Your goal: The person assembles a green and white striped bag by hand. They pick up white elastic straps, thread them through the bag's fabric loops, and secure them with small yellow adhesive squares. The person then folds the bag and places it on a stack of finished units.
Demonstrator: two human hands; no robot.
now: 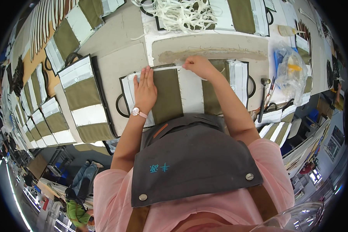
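Note:
In front of me lies a striped olive-and-white fabric bag (165, 94), flat on the table, with a black loop handle at each end. A narrow white strip (165, 68) runs along its far edge. My left hand (145, 87) rests flat near the bag's far left corner, fingers stretched out and fingertips at the strip's left end. Further right on the same edge, my right hand (199, 67) is closed in a pinch on the strip. Its fingertips are partly hidden, and a thin pale loop shows under its wrist.
A tangled heap of white strips (183, 15) lies on another bag at the back. More striped bags (87, 104) stand left. To the right are a hammer (263, 96), a clear plastic bag (292, 73) and a small bottle (288, 30). A person (79, 205) is behind, lower left.

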